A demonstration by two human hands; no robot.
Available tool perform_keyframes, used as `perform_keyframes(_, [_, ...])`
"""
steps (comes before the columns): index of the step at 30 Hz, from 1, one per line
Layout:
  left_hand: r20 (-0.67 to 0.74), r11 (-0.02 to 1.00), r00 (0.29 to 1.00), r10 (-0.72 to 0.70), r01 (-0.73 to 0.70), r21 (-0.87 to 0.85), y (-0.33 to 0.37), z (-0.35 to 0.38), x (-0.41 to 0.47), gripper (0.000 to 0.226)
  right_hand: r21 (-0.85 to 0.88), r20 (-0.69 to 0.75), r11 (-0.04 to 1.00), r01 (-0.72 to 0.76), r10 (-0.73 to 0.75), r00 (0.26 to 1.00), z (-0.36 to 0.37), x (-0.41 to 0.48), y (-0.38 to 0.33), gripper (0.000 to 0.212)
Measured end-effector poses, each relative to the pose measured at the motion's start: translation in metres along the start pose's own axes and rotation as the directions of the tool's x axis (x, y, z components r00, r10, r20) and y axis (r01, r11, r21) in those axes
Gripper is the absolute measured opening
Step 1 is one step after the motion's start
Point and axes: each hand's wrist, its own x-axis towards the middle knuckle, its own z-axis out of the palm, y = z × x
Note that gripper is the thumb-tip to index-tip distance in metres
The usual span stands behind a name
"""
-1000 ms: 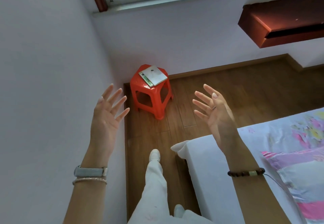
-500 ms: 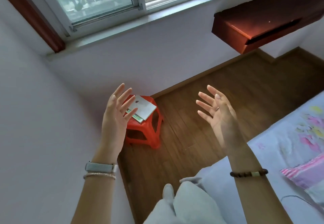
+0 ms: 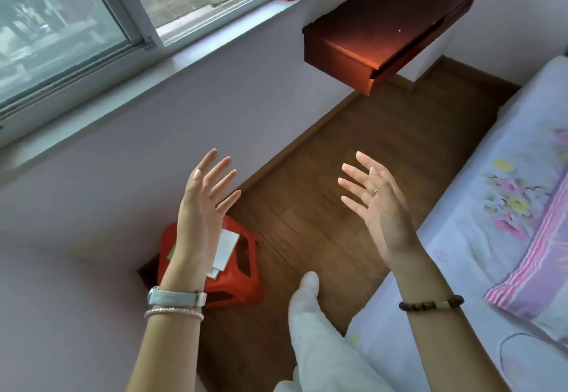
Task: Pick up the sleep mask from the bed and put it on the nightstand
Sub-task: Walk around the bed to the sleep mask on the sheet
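no text, label, brand or number is readable anywhere in view.

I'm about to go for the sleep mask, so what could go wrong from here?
1. No sleep mask shows on the visible part of the bed, so you may have to search for it.
2. The red stool stands on the floor close by your foot; you could knock it.
3. The wall-mounted wooden shelf juts out ahead; its corner could catch you.
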Motion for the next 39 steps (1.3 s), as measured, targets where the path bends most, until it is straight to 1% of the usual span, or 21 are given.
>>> perform_keyframes(4, [0.058, 1.000, 0.998, -0.001, 0.000, 0.017, 0.006, 0.033, 0.074, 0.057, 0.032, -0.089, 0.999, 0.015, -0.012, 0.996, -0.013, 0.058, -0.012, 0.039])
perform_keyframes(9, [0.168, 0.999, 0.986, 0.007, -0.013, 0.035, 0.011, 0.086, 0.152, 0.053, 0.060, -0.180, 0.998, 0.037, -0.026, 0.983, -0.032, 0.125, -0.035, 0.039])
perform_keyframes(13, [0.241, 0.999, 0.971, -0.015, 0.007, 0.032, 0.009, 0.127, 0.202, 0.057, 0.058, -0.246, 0.996, 0.061, -0.045, 0.968, -0.048, 0.166, -0.055, 0.035])
perform_keyframes(17, [0.337, 0.999, 0.941, -0.013, -0.001, 0.039, 0.001, 0.170, 0.244, 0.063, 0.064, -0.323, 0.993, 0.104, -0.078, 0.943, -0.071, 0.193, -0.072, 0.036])
perform_keyframes(20, [0.424, 0.999, 0.906, -0.018, -0.001, 0.045, -0.006, 0.205, 0.273, 0.079, 0.062, -0.387, 0.991, 0.119, -0.086, 0.918, -0.093, 0.211, -0.081, 0.036])
perform_keyframes(21, [0.450, 0.999, 0.893, -0.023, 0.001, 0.049, -0.010, 0.217, 0.284, 0.079, 0.065, -0.413, 0.990, 0.124, -0.087, 0.906, -0.102, 0.217, -0.083, 0.037])
perform_keyframes(23, [0.494, 0.999, 0.868, -0.037, 0.015, 0.049, -0.019, 0.242, 0.306, 0.071, 0.063, -0.464, 0.989, 0.137, -0.092, 0.881, -0.118, 0.229, -0.088, 0.038])
perform_keyframes(25, [0.539, 0.998, 0.841, -0.050, 0.028, 0.049, -0.029, 0.266, 0.330, 0.072, 0.060, -0.508, 0.987, 0.146, -0.096, 0.856, -0.133, 0.242, -0.092, 0.037])
perform_keyframes(28, [0.599, 0.998, 0.798, -0.062, 0.037, 0.054, -0.040, 0.309, 0.368, 0.057, 0.043, -0.576, 0.985, 0.165, -0.111, 0.810, -0.156, 0.266, -0.101, 0.033])
perform_keyframes(30, [0.643, 0.997, 0.762, -0.075, 0.045, 0.063, -0.045, 0.340, 0.394, 0.056, 0.032, -0.616, 0.983, 0.178, -0.121, 0.778, -0.173, 0.285, -0.111, 0.032])
perform_keyframes(31, [0.662, 0.997, 0.745, -0.081, 0.051, 0.064, -0.046, 0.356, 0.407, 0.061, 0.026, -0.634, 0.983, 0.181, -0.124, 0.764, -0.181, 0.295, -0.116, 0.031])
perform_keyframes(34, [0.711, 0.997, 0.700, -0.073, 0.041, 0.061, -0.044, 0.404, 0.442, 0.097, 0.006, -0.681, 0.983, 0.186, -0.132, 0.720, -0.209, 0.326, -0.135, 0.031])
perform_keyframes(35, [0.724, 0.997, 0.686, -0.071, 0.036, 0.064, -0.044, 0.420, 0.454, 0.104, 0.002, -0.698, 0.982, 0.190, -0.135, 0.703, -0.219, 0.336, -0.141, 0.031])
perform_keyframes(37, [0.757, 0.998, 0.650, -0.063, 0.021, 0.065, -0.046, 0.450, 0.476, 0.104, -0.010, -0.731, 0.978, 0.207, -0.149, 0.666, -0.238, 0.354, -0.151, 0.032])
perform_keyframes(39, [0.786, 0.997, 0.613, -0.072, 0.027, 0.070, -0.049, 0.479, 0.497, 0.091, -0.006, -0.758, 0.973, 0.233, -0.156, 0.633, -0.257, 0.369, -0.159, 0.035])
